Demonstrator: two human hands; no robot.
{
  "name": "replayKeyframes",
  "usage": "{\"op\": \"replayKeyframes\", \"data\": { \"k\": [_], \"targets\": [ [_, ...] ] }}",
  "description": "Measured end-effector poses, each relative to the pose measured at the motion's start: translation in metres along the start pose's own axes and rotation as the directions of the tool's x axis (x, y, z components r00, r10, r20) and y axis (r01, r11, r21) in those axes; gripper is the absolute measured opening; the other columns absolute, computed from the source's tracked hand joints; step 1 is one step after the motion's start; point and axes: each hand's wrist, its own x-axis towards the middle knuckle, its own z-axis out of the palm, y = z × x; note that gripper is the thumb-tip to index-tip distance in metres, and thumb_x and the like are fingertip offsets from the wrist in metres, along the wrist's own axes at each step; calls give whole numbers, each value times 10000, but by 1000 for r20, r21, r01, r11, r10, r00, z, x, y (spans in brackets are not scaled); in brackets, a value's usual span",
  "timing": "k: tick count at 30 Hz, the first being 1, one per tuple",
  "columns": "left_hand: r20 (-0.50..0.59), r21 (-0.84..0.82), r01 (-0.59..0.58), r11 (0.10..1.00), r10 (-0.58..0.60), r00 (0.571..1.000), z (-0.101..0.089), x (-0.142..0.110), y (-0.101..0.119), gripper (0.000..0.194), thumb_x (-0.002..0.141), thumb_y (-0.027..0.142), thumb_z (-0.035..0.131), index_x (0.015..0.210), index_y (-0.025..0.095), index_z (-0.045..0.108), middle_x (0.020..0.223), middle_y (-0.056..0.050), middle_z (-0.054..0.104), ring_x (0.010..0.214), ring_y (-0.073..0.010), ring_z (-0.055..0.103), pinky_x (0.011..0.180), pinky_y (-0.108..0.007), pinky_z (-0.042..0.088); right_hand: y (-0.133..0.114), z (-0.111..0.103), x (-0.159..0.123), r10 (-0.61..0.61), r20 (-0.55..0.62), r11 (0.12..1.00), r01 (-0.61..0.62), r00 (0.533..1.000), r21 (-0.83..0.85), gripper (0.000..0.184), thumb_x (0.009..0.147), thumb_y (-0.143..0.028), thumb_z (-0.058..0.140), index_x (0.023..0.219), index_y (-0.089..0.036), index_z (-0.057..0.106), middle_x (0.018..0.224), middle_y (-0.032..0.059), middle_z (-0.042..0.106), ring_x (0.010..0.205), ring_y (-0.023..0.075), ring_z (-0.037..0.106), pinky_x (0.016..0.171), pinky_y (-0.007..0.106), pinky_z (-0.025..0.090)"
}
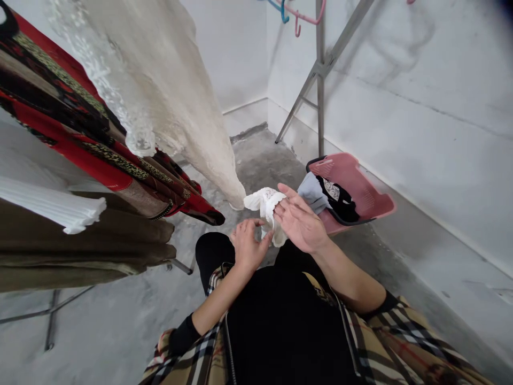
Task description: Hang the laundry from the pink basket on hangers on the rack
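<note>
Fingers (245, 227) of the left hand (249, 250) are loosely curled, the thumb spread from the forefinger beside a small white lace-edged cloth (267, 202); whether they pinch any of it cannot be told. At far left, a white pleated fabric (52, 206) hangs in front of an olive-brown cloth (80, 240), with a red-and-black patterned garment (108, 155) slanting above and a cream lace-trimmed garment (172, 80) to its right. The small cloth lies between the two hands, in front of the torso, its left end near the tip of the cream garment. On its right, the right hand (304, 227) is opened nearly flat, palm up, fingertips tucked at the scalloped edge. Farther right stand the metal rack legs (320, 107) and a pink basket (360, 182) holding a pale blue-grey cloth (315, 191) and a black cloth (344, 206). Judged from the pose, the step in hand is a light adjustment of the small cloth; a next move on it would call for a secure pinch on its edge and care with the lace. Hidden or unclear: the right fingertips behind the fabric, the cloth's lower folds and exact type, any contact with the cream garment, the upper hanging clothes cut off by the frame, and the overlapped contents of the basket.
</note>
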Motion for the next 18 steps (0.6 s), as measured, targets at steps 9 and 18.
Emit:
{"op": "replayKeyframes", "data": {
  "k": [9,18],
  "targets": [
    [270,-178,311,933,-258,928,60,12,-40,239,778,382,632,916,190,601,766,-19,643,654,-171,581,643,-292,428,-4,13,1,-137,82,990,139,987,-26,414,813,-318,630,1220,-381,593,1388,-42,538,1335,186,445,1178,447,275],
    [62,-463,377,802,-395,917,23,36,-69,234,721,353,577,856,174,643,774,-19,655,628,-134,556,575,-234,427,-20,-16,3,-402,-195,881,320,894,-350,438,784,-311,660,1211,-375,592,1216,-23,616,1180,153,541,1111,407,372]
  ]
}}
